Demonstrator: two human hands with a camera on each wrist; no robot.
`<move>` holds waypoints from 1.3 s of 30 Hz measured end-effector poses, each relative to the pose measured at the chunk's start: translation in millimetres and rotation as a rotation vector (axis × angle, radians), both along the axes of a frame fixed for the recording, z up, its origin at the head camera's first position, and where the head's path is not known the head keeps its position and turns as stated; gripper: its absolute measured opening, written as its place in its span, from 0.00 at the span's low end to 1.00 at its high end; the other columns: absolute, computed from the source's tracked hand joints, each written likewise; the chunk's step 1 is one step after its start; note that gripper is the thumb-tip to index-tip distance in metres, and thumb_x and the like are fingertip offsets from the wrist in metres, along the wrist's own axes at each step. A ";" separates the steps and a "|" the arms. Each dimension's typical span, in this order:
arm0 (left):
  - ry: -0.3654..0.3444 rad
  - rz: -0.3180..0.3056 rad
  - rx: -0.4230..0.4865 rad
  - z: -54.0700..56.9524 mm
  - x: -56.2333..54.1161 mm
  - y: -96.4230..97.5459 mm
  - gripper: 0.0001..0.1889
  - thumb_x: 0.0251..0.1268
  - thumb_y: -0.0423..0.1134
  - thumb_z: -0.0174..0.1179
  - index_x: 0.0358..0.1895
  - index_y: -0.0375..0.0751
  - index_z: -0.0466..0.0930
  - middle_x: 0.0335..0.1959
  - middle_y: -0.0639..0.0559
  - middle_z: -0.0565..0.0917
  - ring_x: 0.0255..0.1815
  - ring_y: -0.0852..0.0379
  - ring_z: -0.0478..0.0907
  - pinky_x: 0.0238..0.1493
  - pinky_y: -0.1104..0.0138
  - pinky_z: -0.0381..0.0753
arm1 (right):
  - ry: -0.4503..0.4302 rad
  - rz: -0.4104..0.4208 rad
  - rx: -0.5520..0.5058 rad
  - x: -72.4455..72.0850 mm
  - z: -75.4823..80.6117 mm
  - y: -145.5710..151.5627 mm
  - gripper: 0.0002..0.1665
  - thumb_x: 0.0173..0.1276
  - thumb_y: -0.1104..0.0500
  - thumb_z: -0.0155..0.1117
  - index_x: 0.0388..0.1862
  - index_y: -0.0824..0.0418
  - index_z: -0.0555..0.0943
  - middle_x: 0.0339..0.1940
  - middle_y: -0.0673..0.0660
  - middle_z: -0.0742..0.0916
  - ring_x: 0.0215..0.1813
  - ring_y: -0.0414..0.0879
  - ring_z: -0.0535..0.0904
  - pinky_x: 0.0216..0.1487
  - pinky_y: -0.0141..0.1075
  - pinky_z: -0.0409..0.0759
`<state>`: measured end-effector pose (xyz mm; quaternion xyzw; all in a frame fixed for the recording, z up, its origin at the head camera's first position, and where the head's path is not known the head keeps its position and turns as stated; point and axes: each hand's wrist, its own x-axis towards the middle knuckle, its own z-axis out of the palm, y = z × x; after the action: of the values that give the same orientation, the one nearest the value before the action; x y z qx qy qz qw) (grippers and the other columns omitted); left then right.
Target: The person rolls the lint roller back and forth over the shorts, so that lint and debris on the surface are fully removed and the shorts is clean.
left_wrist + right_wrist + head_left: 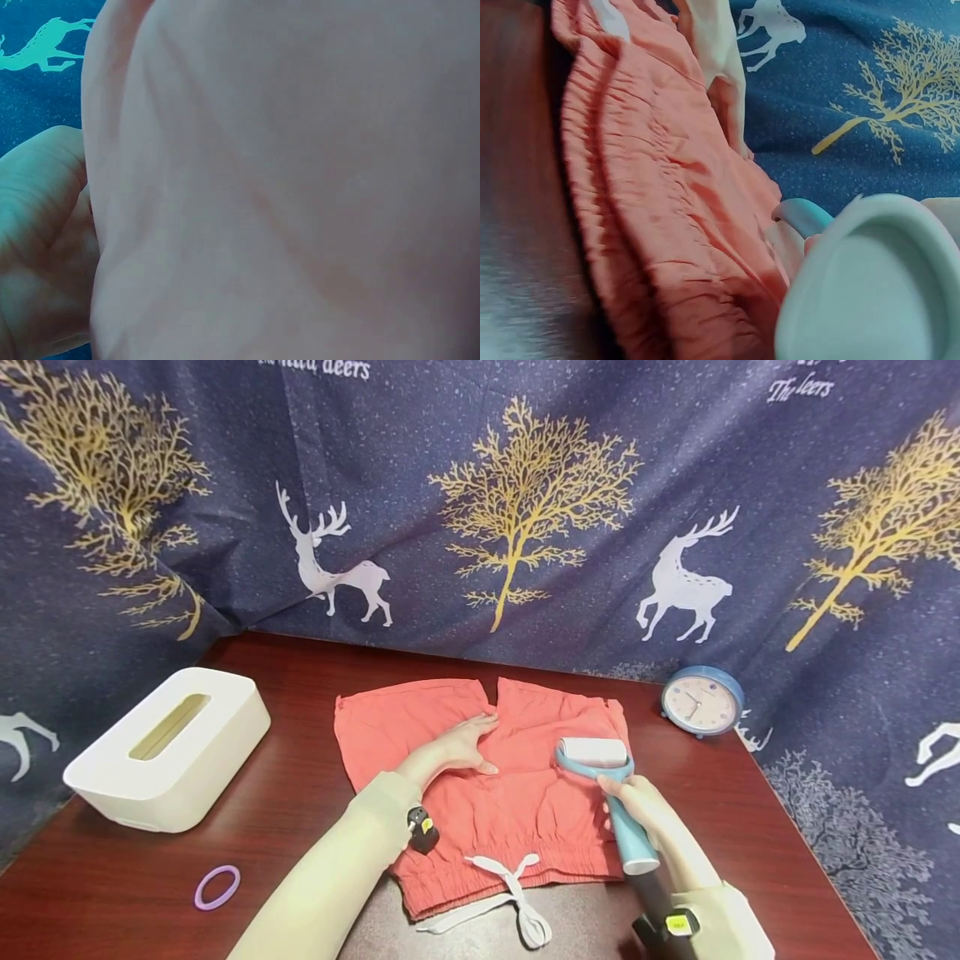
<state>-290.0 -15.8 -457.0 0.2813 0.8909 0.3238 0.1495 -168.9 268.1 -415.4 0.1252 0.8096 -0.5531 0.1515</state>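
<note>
Coral-red shorts [442, 802] lie spread on the table, legs toward the wall and the elastic waistband toward me, a white drawstring [513, 885] tied in a bow at its front. My left hand [457, 747] rests on the shorts near the split between the legs, fingers extended. In my right hand [641, 806] is the handle of a lint roller [592, 752] with a blue frame and white roll, which lies over the right leg of the shorts. The right wrist view shows the handle's pale end [870, 292] up close and the gathered waistband [622, 187].
A white tissue box [168, 752] stands at the left of the table, with a purple ring [217, 887] in front of it. At the back right is a round blue clock [701, 702]. A dark blue cloth printed with deer and trees [420, 485] hangs behind the table.
</note>
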 end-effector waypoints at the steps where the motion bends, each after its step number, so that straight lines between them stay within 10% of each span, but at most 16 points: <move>1: -0.002 0.001 0.001 -0.1 -0.1 -0.1 0.46 0.52 0.43 0.73 0.75 0.37 0.59 0.79 0.46 0.55 0.81 0.48 0.47 0.78 0.56 0.51 | 0.003 -0.001 0.007 -2.4 -0.1 -0.1 0.15 0.76 0.56 0.51 0.37 0.68 0.68 0.19 0.52 0.75 0.18 0.42 0.76 0.24 0.35 0.80; 39: -0.003 0.004 0.010 0.7 2.4 -1.5 0.46 0.52 0.42 0.73 0.74 0.36 0.60 0.78 0.45 0.57 0.80 0.48 0.48 0.78 0.55 0.51 | -0.027 -0.098 -0.054 -94.6 3.4 -8.4 0.31 0.77 0.57 0.50 0.70 0.72 0.55 0.24 0.53 0.77 0.22 0.40 0.77 0.27 0.33 0.80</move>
<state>-287.6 -17.3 -456.3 0.2797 0.8895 0.3292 0.1487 -263.4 259.7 -412.1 0.1682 0.7851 -0.5797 0.1386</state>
